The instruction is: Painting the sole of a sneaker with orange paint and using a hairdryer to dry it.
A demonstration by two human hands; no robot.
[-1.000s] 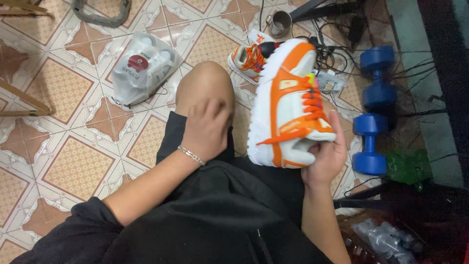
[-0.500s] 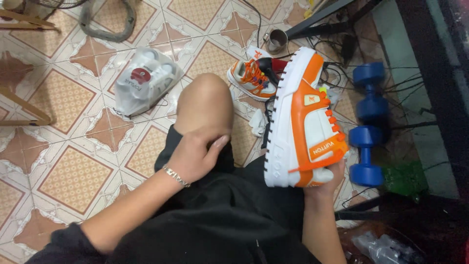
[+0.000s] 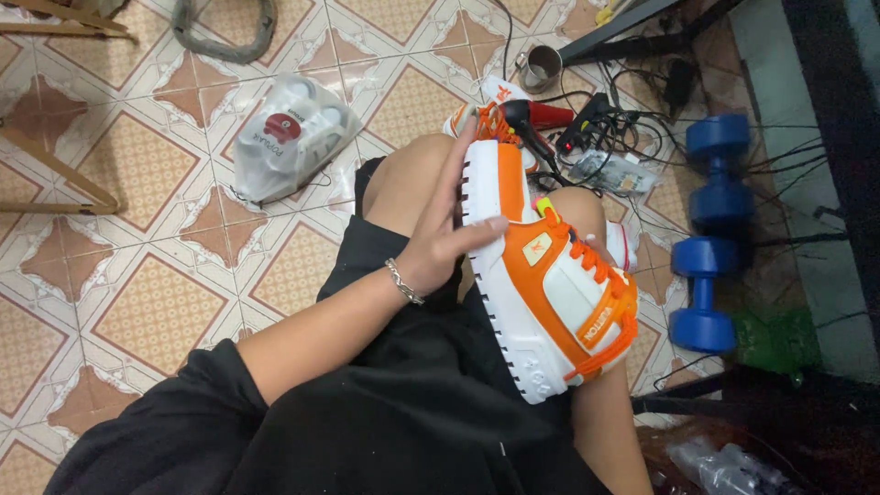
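An orange and white sneaker (image 3: 550,293) with orange laces and a chunky white sole lies across my lap, sole turned to the left and toe pointing toward me. My left hand (image 3: 440,240) grips its heel end, fingers stretched along the sole and thumb pressed on the orange side. A silver bracelet sits on that wrist. My right hand is hidden under the shoe and holds it from below; only my right forearm (image 3: 610,435) shows. I sit on the tiled floor in black clothes with bare knees.
A matching sneaker (image 3: 477,115) lies beyond my knee, beside a red hair dryer (image 3: 543,115), a metal cup (image 3: 543,66) and tangled cables (image 3: 632,128). Two blue dumbbells (image 3: 720,170) sit on the right. A white plastic bag (image 3: 289,137) lies on the left.
The sneaker has been lowered and turned onto my lap. My left hand left my knee and took hold of the shoe's heel end.
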